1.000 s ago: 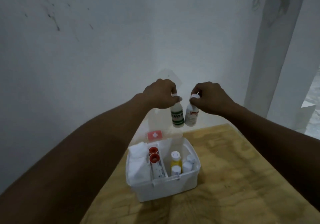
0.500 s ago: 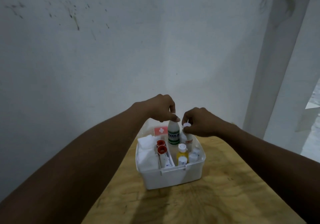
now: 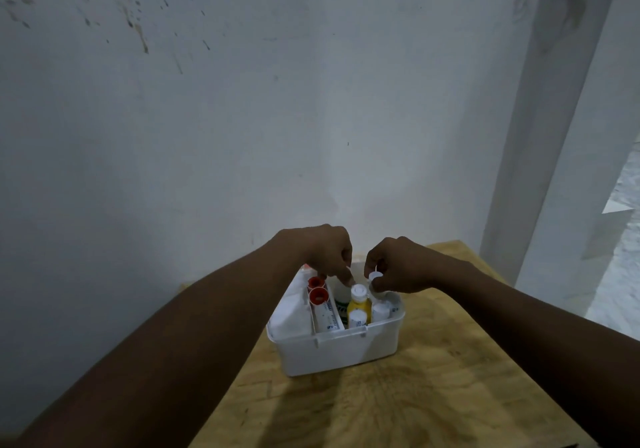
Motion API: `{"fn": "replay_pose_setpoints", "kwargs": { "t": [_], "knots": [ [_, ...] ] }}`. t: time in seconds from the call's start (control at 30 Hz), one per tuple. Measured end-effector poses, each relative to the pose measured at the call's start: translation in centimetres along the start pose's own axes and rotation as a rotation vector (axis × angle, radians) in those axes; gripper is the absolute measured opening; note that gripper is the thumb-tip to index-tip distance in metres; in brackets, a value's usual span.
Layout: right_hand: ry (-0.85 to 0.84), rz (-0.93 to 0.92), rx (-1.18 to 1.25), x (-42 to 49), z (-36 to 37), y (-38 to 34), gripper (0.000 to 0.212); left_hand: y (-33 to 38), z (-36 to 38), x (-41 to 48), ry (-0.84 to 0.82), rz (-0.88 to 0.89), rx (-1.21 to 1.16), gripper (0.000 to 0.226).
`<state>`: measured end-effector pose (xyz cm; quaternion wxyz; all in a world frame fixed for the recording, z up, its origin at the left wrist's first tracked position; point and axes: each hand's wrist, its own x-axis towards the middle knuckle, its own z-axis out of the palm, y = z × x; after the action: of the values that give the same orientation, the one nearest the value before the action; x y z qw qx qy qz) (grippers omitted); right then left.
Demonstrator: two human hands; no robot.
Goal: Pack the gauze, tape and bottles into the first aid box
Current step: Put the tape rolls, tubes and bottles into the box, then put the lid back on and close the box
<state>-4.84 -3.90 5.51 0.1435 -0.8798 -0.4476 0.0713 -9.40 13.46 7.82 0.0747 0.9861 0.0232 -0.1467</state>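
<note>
Head view, looking down at the packing. Behind everything stands a pale, stained wall (image 3: 277,118), with a white post (image 3: 526,136) at its right. Below it, a wooden table (image 3: 433,395) fills the lower right of the view. Both forearms reach in from the lower corners and meet above the box (image 3: 346,350), a white open-topped tub standing on the table near the wall.

The left hand (image 3: 322,250) hangs over the rear middle of the box. Its fingers curl downward round the top of the green bottle (image 3: 340,305), and they hide its cap. This bottle stands upright inside the box, behind the divider.

The right hand (image 3: 398,264) is just beside the left, apart from it, over the rear right of the box. Its thumb and forefinger pinch the cap of the white bottle (image 3: 375,277). The body of that bottle dips into the box and is mostly hidden behind the others.

The left compartment holds the gauze (image 3: 291,312), a white bundle. Next to it, in a narrow slot, lie two tubes (image 3: 318,296) with red caps. The right compartment holds the yellow bottle (image 3: 358,304), upright with a white cap. Small bottles (image 3: 380,310), all white, stand close around it, against the front wall
</note>
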Motion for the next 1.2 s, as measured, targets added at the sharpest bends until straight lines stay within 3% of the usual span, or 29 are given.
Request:
{"fn": "replay_pose_setpoints", "kwargs": {
  "t": [0.2, 0.3, 0.43, 0.57, 0.73, 0.87, 0.97, 1.2],
  "knots": [
    [-0.031, 0.007, 0.033, 0.4, 0.0, 0.1, 0.022, -0.3, 0.1, 0.0, -0.06, -0.036, -0.033, 0.031],
    [-0.027, 0.02, 0.08, 0.6, -0.2, 0.5, 0.022, -0.2, -0.3, -0.3, -0.09, -0.062, -0.126, 0.04],
    [0.104, 0.043, 0.154, 1.4, -0.6, 1.4, 0.03, -0.6, -0.7, -0.7, -0.056, -0.093, -0.189, 0.048],
    [0.257, 0.176, 0.245, 3.0, -0.3, 2.8, 0.038, -2.7, -0.3, -0.8, 0.225, -0.155, -0.233, 0.052],
    [0.354, 0.474, 0.641, 4.3, 2.3, 3.4, 0.052, -7.1, 2.5, -1.7, 0.615, -0.427, -0.434, 0.052],
    [0.186, 0.712, 1.009, 5.0, 4.8, 3.9, 0.068, -9.1, 4.8, -2.5, 0.467, -0.719, -0.755, 0.068],
    [0.156, 0.718, 1.083, 6.0, 5.3, 3.7, 0.059, -9.7, 5.6, -3.5, 0.272, -0.779, -1.081, 0.058],
    [0.219, 0.712, 0.956, 7.0, 5.0, 2.6, 0.032, -10.0, 6.1, -3.3, 0.251, -0.744, -1.083, 0.02]
  ]
}}
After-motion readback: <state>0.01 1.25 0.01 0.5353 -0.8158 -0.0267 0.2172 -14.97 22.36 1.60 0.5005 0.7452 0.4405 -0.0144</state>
